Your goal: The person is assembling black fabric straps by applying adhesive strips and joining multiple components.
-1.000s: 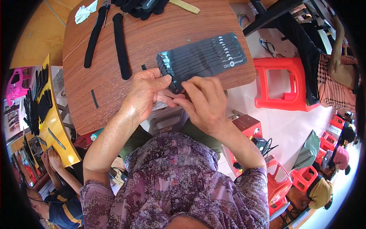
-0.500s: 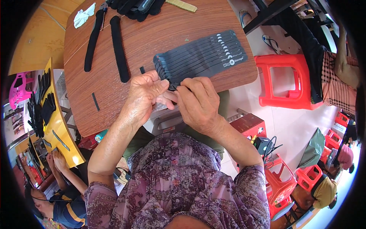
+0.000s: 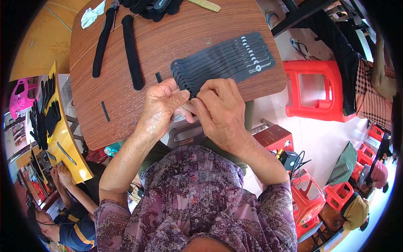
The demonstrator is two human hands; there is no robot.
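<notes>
A fanned row of dark grey storage straps (image 3: 222,54) lies on the brown wooden table (image 3: 184,29), their looped ends overlapping at the left and pale printing at the right. At the near left corner of the row, my left hand (image 3: 161,107) pinches the end of the nearest strap between thumb and fingers. My right hand (image 3: 222,111) closes on the same end from the other side, fingertips almost touching the left thumb. Between the fingers, the small part being worked is mostly hidden. A short black strip (image 3: 158,77) lies just beyond my left hand.
Two long black padded strips (image 3: 133,54) and a dark pile (image 3: 155,8) lie on the table's far left side, near a white crumpled tissue (image 3: 92,15). Another short strip (image 3: 105,111) is at left. A red stool (image 3: 312,90) stands at right; a co-worker's hands (image 3: 61,173) show lower left.
Both hands stay at the strap ends; my right fingers have shifted slightly, lifting a little at the knuckles. The straps and table sit slightly differently in the picture.
</notes>
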